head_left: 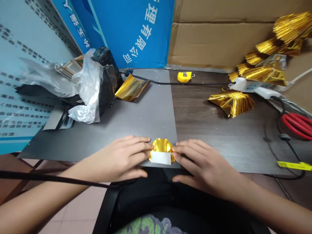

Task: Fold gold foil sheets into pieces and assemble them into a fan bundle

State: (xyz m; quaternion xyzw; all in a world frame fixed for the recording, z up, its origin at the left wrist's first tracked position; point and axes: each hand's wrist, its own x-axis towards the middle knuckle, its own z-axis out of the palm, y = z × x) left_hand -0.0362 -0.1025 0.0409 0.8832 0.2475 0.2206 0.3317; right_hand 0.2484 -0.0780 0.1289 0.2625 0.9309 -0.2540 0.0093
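A piece of gold foil paper (pixel 161 145), folded with cut-looking corners and a white strip along its near side, lies on the table's front edge. My left hand (pixel 128 156) rests at its left end, fingers stretched out and fingertips touching the foil. On the opposite end, the outstretched fingertips of my right hand (pixel 198 162) press the paper. Both thumbs are held apart from the foil, so neither hand pinches it. A stack of gold foil sheets (pixel 132 88) lies farther back on the left.
Fanned gold foil pieces (pixel 232 102) lie at the right, with more piled behind a white power strip (pixel 253 87). A yellow tape measure (pixel 184 77) sits near the cardboard. Red-handled scissors (pixel 298 125) are at far right. Plastic bags (pixel 89 84) stand left. A black cable (pixel 53 178) crosses my left forearm.
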